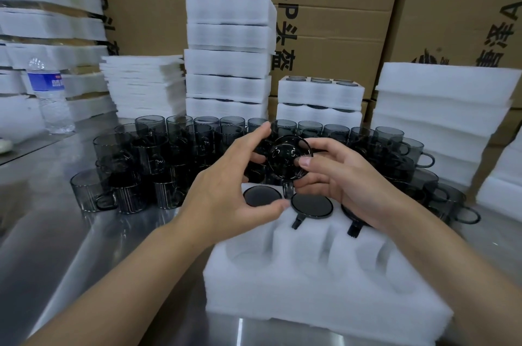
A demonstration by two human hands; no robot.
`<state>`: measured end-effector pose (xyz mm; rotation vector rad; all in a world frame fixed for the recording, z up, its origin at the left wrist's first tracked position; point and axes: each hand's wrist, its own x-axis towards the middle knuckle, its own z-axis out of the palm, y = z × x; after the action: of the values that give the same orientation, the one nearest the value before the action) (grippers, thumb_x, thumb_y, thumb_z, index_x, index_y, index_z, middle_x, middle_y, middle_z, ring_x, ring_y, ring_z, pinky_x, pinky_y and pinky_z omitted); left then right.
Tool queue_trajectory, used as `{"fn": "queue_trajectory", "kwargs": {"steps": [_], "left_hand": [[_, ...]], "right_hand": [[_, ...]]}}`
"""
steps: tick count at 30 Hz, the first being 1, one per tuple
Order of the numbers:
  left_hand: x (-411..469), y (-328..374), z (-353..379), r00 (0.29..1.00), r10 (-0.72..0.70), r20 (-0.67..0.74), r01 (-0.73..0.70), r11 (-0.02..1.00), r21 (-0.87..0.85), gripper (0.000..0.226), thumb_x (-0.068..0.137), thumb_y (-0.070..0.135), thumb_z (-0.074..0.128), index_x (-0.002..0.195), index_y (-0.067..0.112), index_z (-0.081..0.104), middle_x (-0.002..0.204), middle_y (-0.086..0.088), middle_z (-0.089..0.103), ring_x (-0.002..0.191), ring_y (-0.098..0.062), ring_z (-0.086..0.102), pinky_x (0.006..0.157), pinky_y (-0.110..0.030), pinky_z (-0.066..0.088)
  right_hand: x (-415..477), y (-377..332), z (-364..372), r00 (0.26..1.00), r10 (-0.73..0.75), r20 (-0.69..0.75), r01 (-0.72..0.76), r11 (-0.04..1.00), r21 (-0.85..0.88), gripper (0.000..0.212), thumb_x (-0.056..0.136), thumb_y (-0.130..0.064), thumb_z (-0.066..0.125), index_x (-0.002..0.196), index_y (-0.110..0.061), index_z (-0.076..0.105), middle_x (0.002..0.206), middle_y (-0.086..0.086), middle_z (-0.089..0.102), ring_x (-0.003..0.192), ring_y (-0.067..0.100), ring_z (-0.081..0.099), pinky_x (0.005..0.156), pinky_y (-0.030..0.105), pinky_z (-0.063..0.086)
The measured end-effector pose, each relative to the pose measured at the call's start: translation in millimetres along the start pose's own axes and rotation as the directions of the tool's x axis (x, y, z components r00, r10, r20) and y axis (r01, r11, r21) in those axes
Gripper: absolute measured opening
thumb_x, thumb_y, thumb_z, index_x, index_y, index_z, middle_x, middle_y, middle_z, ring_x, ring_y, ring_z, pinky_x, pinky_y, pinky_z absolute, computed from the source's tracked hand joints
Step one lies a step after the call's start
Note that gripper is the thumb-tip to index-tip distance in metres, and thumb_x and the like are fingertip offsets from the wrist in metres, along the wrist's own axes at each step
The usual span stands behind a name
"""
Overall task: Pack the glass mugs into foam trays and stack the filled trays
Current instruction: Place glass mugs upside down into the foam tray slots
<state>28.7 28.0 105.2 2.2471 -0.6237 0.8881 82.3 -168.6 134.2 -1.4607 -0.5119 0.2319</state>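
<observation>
Holding one dark glass mug [289,158] tilted over the far row of the foam tray [282,289]: the right hand [339,176] pinches it, thumb on the face turned our way and fingers behind. The left hand [226,184] is spread loose right beside it, and I can't tell if it actually touches. I'd guess this glass is stiff, slick and chip-prone, so grab the body, not the skinny handle. Three seated mugs [310,206] fill the far pockets with handles in the slots, and the near pockets are empty, so there's room there. The loose mugs [147,153] crowd the steel table [84,232] just behind the tray, so they'd be easy to clip.
</observation>
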Motion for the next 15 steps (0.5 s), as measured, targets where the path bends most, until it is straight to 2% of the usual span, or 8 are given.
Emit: {"fn": "queue_trajectory", "kwargs": {"steps": [5, 8, 11, 15], "left_hand": [[0.7, -0.1, 0.0, 0.999, -0.017, 0.041, 0.018, 0.999, -0.028, 0.098, 0.06, 0.062, 0.067, 0.137, 0.063, 0.007, 0.142, 0.035, 0.028, 0.118, 0.01, 0.045, 0.081, -0.024, 0.052], [0.9, -1.3, 0.0, 0.999, -0.012, 0.047, 0.013, 1.0, -0.012, 0.097, 0.059, 0.064, 0.067, 0.137, 0.062, 0.009, 0.14, 0.034, 0.031, 0.118, 0.01, 0.044, 0.081, -0.027, 0.052], [1.3, -2.9, 0.3, 0.999, -0.011, 0.05, 0.01, 1.0, 0.022, 0.096, 0.06, 0.065, 0.067, 0.138, 0.061, 0.01, 0.137, 0.033, 0.034, 0.117, 0.009, 0.044, 0.084, -0.031, 0.051], [1.9, -4.9, 0.8, 0.998, -0.009, 0.055, 0.006, 0.998, 0.058, 0.095, 0.06, 0.065, 0.067, 0.14, 0.054, 0.017, 0.132, 0.033, 0.036, 0.118, 0.006, 0.042, 0.089, -0.032, 0.048]], "right_hand": [[-1.0, 0.6, -0.6, 1.0, 0.002, 0.014, -0.002, 1.0, 0.008, 0.064, 0.066, -0.025, 0.072, 0.125, -0.011, 0.052, 0.108, 0.018, 0.064, 0.079, 0.025, 0.069, 0.069, 0.031, 0.055], [-1.5, -0.2, -0.1, 1.0, 0.013, 0.027, -0.013, 1.0, 0.021, 0.064, 0.066, -0.024, 0.072, 0.125, -0.01, 0.051, 0.108, 0.019, 0.063, 0.078, 0.025, 0.068, 0.068, 0.031, 0.056], [-1.5, -0.8, 0.7, 0.998, 0.016, 0.058, -0.019, 0.999, 0.051, 0.054, 0.071, -0.017, 0.077, 0.12, -0.01, 0.054, 0.098, 0.013, 0.067, 0.073, 0.023, 0.068, 0.065, 0.029, 0.055], [-1.7, -0.1, 0.0, 0.995, 0.0, 0.101, -0.006, 0.998, 0.065, 0.041, 0.074, -0.017, 0.068, 0.113, -0.013, 0.058, 0.089, 0.005, 0.071, 0.073, 0.022, 0.069, 0.065, 0.029, 0.056]]}}
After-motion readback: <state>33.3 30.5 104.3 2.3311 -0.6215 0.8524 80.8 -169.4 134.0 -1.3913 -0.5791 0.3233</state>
